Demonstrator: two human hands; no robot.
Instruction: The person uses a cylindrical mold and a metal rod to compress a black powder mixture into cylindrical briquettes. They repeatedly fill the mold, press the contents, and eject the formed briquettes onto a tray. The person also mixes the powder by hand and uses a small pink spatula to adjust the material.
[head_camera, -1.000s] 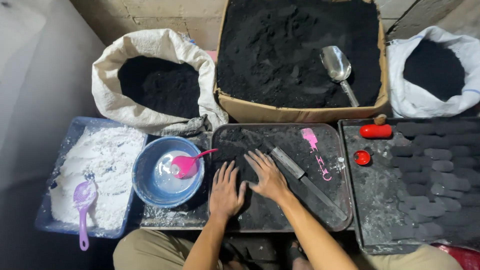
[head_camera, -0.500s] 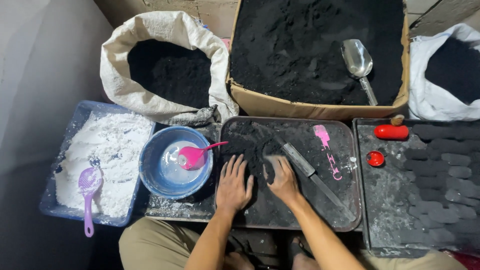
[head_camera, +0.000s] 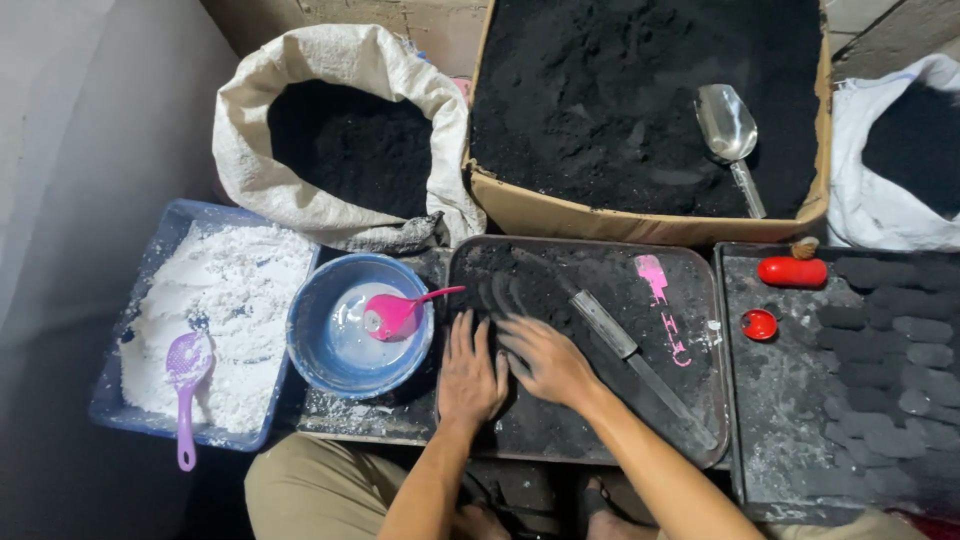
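Both hands are laid flat on the black powder (head_camera: 520, 290) in the dark tray (head_camera: 715, 350), the left hand (head_camera: 470, 378) and right hand (head_camera: 548, 362) with fingers spread apart, nothing clasped. Powder could be pushed over the near rim, or the flat metal blade (head_camera: 640, 365) just beside the right hand could be struck. The blue bowl (head_camera: 305, 340) is close by. Compared with half a second ago, the right hand has been uncurled and flattened, and finger furrows are left beyond it.

Floor (head_camera: 60, 470) carrying dark tray (head_camera: 700, 300); blue bowl (head_camera: 310, 350), white-powder tub (head_camera: 140, 300) lying left of tray; cardboard box (head_camera: 640, 222), sack (head_camera: 330, 60) sitting behind tray.
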